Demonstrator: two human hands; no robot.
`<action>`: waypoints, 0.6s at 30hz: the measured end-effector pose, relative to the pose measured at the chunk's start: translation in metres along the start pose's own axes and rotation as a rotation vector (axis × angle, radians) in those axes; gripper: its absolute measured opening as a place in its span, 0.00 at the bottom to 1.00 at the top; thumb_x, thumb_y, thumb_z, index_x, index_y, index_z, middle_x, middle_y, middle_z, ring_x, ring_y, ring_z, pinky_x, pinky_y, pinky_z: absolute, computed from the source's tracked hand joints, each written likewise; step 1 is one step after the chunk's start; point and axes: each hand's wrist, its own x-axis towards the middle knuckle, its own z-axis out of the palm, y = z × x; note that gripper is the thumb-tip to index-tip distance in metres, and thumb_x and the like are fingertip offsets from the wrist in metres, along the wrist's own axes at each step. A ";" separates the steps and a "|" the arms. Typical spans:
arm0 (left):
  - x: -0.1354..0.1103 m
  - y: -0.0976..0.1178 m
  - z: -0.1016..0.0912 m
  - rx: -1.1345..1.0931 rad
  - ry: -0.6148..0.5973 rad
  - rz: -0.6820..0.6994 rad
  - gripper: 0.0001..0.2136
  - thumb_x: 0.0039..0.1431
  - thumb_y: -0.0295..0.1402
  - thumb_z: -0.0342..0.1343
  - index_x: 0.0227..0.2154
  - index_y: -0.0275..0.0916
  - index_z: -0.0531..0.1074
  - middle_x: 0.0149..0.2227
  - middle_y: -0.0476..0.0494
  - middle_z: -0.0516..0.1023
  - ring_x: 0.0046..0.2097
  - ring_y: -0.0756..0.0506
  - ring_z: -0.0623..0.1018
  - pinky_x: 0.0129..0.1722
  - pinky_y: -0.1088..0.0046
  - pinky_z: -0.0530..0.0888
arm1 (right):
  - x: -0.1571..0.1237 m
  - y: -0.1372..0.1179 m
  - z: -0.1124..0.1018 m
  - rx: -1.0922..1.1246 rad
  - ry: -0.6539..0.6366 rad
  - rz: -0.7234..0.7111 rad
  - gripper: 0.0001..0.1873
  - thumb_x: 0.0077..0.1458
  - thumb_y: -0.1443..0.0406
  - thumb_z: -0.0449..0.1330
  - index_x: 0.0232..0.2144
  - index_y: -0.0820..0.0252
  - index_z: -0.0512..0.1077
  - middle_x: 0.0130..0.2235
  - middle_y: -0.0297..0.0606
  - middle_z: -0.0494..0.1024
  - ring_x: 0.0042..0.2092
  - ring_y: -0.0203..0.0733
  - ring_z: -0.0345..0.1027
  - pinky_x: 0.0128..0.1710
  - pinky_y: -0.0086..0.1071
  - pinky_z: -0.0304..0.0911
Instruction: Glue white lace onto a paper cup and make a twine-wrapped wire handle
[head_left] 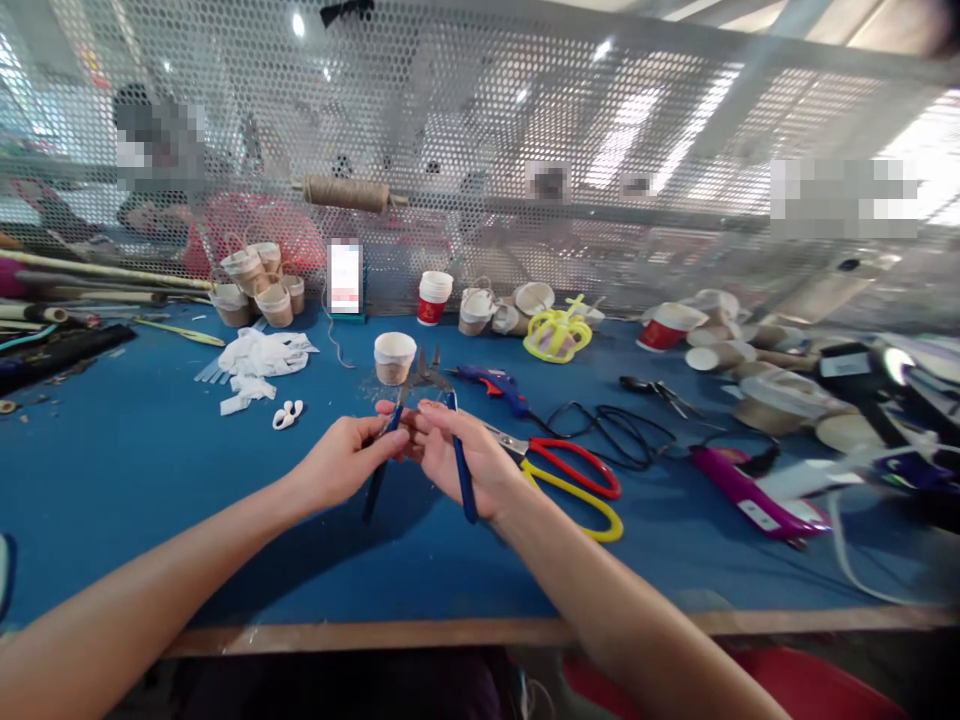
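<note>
We have a pair of blue-handled pliers point(428, 376) between our two hands, just above the table and on our side of a paper cup point(393, 372) with a brown band. Our left hand point(349, 455) is mostly closed, pinching one handle between thumb and fingers. Our right hand point(466, 455) is half curled, palm turned upward, with the other handle held loosely along it. The handles are spread wide and the jaws stand apart, pointing away from us. Our fingertips come together between the handles; whether they pinch anything small there, we cannot tell.

To handle the tool well, we should take our fingertips out from between the handles before any squeeze, steady one handle, and bring the other toward it evenly. Since the cup sits so near the metal tips, a slight turn away would probably spare it a knock.

The blue tabletop point(285, 580) has a brown front edge and carries small crumbs around the cup. To the right of our hands lie scissors point(574, 467) with one red and one yellow handle, a blue glue gun point(499, 388) and a purple tool point(757, 495). White crumpled material point(262, 355) lies to the left, before a cluster of wrapped cups point(255, 285). A lit phone point(345, 277) stands upright behind. Beyond it, a perforated metal screen point(465, 90) bears a twine spool point(346, 192); bright light enters at the upper right.
</note>
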 end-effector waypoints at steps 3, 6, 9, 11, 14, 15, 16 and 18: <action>-0.001 0.000 0.002 0.004 -0.059 -0.027 0.16 0.56 0.40 0.47 0.26 0.33 0.73 0.26 0.44 0.74 0.29 0.48 0.70 0.30 0.72 0.65 | -0.001 0.001 0.000 -0.059 -0.011 0.012 0.07 0.45 0.68 0.57 0.31 0.60 0.65 0.39 0.42 0.77 0.35 0.38 0.69 0.34 0.31 0.61; -0.004 0.007 0.000 0.038 -0.105 0.003 0.15 0.55 0.39 0.48 0.34 0.32 0.73 0.32 0.44 0.76 0.34 0.46 0.71 0.35 0.71 0.67 | -0.005 -0.006 -0.001 -0.243 -0.043 -0.057 0.12 0.47 0.66 0.55 0.37 0.61 0.66 0.37 0.41 0.76 0.37 0.39 0.69 0.37 0.33 0.61; -0.010 0.019 -0.009 0.119 -0.094 0.055 0.18 0.57 0.38 0.46 0.47 0.35 0.68 0.31 0.46 0.73 0.32 0.48 0.70 0.32 0.73 0.67 | -0.013 -0.016 -0.004 -0.602 0.011 -0.254 0.15 0.52 0.64 0.52 0.43 0.60 0.65 0.38 0.39 0.73 0.41 0.40 0.67 0.43 0.36 0.60; -0.013 0.025 -0.015 0.181 -0.029 0.068 0.17 0.61 0.38 0.40 0.45 0.37 0.69 0.24 0.50 0.68 0.27 0.50 0.67 0.28 0.76 0.65 | -0.017 -0.020 -0.005 -0.936 0.067 -0.346 0.15 0.53 0.63 0.52 0.45 0.60 0.64 0.38 0.38 0.71 0.41 0.40 0.66 0.44 0.37 0.60; -0.015 0.026 -0.020 0.202 0.061 0.077 0.16 0.61 0.37 0.40 0.39 0.37 0.72 0.20 0.53 0.63 0.24 0.52 0.63 0.24 0.77 0.62 | -0.021 -0.017 -0.004 -1.295 0.089 -0.412 0.14 0.55 0.65 0.51 0.44 0.62 0.63 0.37 0.40 0.69 0.39 0.40 0.65 0.43 0.39 0.61; -0.015 0.024 -0.020 0.190 0.067 0.072 0.16 0.61 0.36 0.41 0.38 0.36 0.72 0.19 0.54 0.62 0.23 0.53 0.63 0.24 0.78 0.62 | -0.021 -0.014 -0.003 -1.370 0.074 -0.429 0.14 0.55 0.66 0.51 0.44 0.62 0.63 0.37 0.41 0.69 0.39 0.41 0.65 0.42 0.39 0.62; -0.015 0.023 -0.020 0.170 0.064 0.064 0.15 0.61 0.36 0.41 0.38 0.36 0.72 0.18 0.54 0.62 0.22 0.53 0.63 0.24 0.78 0.62 | -0.021 -0.011 -0.003 -1.430 0.056 -0.449 0.14 0.55 0.67 0.51 0.45 0.61 0.62 0.38 0.42 0.69 0.40 0.41 0.65 0.42 0.40 0.62; -0.015 0.019 -0.018 0.127 0.043 0.048 0.15 0.61 0.35 0.40 0.38 0.35 0.71 0.17 0.55 0.62 0.21 0.53 0.63 0.24 0.78 0.62 | -0.020 -0.007 -0.003 -1.524 0.037 -0.491 0.17 0.54 0.68 0.52 0.47 0.61 0.60 0.40 0.44 0.68 0.42 0.43 0.64 0.43 0.41 0.63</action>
